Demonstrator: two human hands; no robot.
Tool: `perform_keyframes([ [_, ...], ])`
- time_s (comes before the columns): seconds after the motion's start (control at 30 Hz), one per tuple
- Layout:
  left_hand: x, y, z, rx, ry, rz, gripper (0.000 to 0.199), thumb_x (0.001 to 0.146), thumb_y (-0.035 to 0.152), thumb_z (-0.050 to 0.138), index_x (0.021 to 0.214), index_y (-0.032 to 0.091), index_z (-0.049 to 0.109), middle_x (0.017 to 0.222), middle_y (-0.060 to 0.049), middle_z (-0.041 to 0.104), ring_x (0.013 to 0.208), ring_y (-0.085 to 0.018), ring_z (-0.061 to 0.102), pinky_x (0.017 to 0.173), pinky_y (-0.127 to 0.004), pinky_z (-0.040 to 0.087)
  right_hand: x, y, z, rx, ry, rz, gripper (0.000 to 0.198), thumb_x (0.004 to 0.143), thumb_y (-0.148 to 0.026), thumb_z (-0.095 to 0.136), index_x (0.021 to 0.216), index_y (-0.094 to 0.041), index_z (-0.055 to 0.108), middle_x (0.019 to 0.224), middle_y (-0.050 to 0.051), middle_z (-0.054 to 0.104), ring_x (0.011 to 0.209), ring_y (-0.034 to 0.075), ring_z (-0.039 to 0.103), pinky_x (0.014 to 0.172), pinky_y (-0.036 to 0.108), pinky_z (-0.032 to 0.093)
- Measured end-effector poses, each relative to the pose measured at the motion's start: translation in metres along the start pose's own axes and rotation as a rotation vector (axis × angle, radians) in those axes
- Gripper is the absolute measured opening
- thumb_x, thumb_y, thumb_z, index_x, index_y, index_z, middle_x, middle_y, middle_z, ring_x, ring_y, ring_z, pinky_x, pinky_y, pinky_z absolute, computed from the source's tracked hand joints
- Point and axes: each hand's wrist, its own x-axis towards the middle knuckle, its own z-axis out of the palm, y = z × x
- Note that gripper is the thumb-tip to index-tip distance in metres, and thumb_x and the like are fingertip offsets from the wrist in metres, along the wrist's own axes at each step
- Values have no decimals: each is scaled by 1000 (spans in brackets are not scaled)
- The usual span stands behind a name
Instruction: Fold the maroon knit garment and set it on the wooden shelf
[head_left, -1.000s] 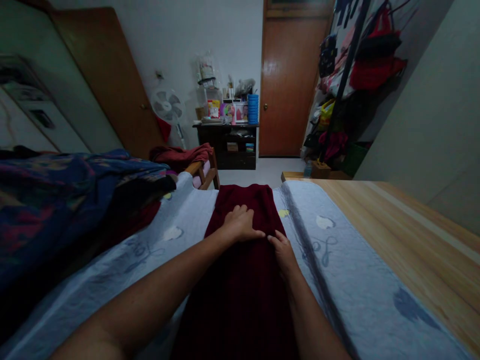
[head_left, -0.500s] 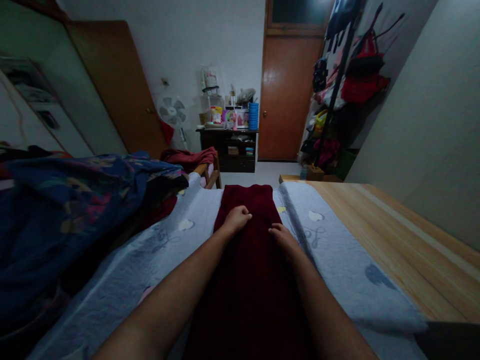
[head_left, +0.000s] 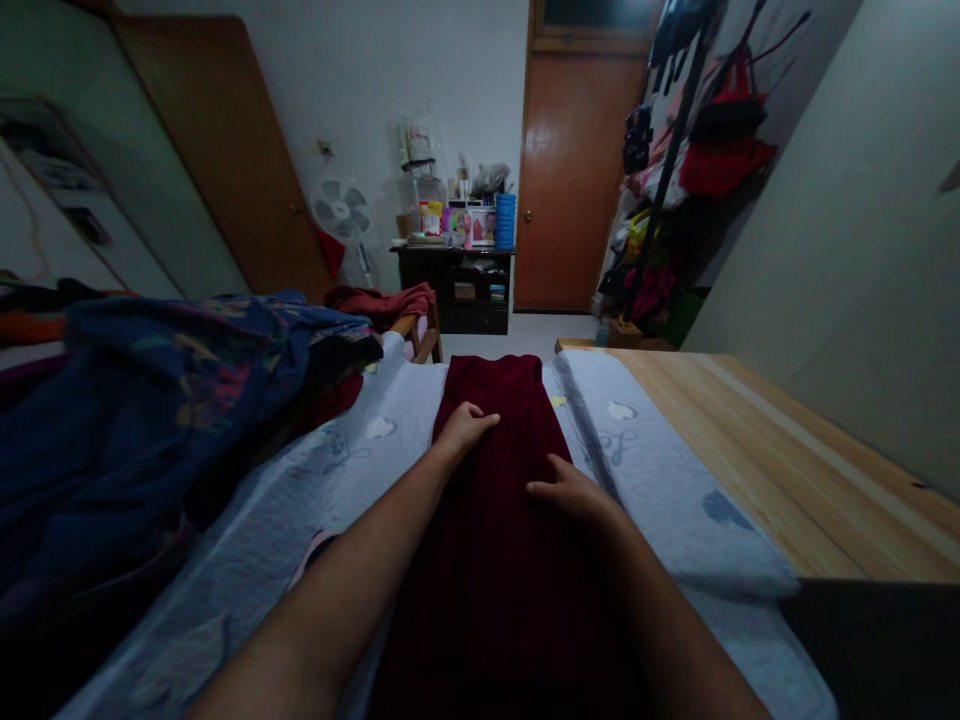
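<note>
Hands, pair: farther apart than one second earlier, when they nearly met over the cloth; right hand [head_left: 574, 488] drawn nearer, left hand [head_left: 463, 425] shifted left.
Item, dark red cloth [head_left: 502, 560]: laid lengthwise down the middle, between the forearms; near end dark and running out of view.
Right fingers: thumb and forefinger spread, a gap between, at the cloth's right side. Left fingers: curled, thumb pointing right, over the cloth's left side; whether any fabric is pinched, cannot tell.
Condition: sides fairly straight, far edge squared, a crease at the far right corner. Judged partly arranged: spreading looks mostly done, smoothing seems unfinished, the length not yet doubled over where visible.
Beneath, patterned blue cover [head_left: 675, 480]. Left, clothes pile [head_left: 225, 370]: loose, unarranged.
Far: white fan [head_left: 343, 205], dark cabinet [head_left: 420, 300], brown door [head_left: 566, 190].
</note>
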Motion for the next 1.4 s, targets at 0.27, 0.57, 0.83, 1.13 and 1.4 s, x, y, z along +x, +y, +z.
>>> perform_keyframes([
  [0.27,-64,-5,-10,48,-156,47,23,57,23,74,50,19,52,50,4,49,55,-13,47,56,-24,30,1,6,18,147,115,-109,48,74,-32,66,119,-18,53,120,9,63,106,22,61,91,34,49],
  [0.57,-62,-16,-31,-411,-96,-44,31,68,49,63,69,19,53,59,3,56,55,-13,53,59,-26,43,-20,10,21,203,85,81,59,82,-52,55,128,-19,40,111,12,59,73,17,62,52,26,49],
  [0.83,-93,-33,-38,-582,-189,-173,42,63,49,76,84,15,63,75,-8,71,69,-23,67,71,-37,52,-32,14,37,187,49,14,62,77,-41,65,128,-19,38,106,10,61,79,17,62,58,25,49],
  [1.13,-118,-27,-53,-613,-260,-75,45,67,31,73,108,15,65,101,-10,73,93,-27,68,87,-40,51,-10,13,31,-1,139,-96,49,81,-45,59,120,-16,52,112,10,62,100,21,60,88,32,46],
  [1.4,-104,-51,-67,-515,-161,-155,35,70,36,64,98,15,64,96,-11,73,91,-27,68,87,-41,50,61,11,20,-209,278,-163,59,92,-39,38,144,-11,33,151,14,32,140,19,29,114,34,22],
])
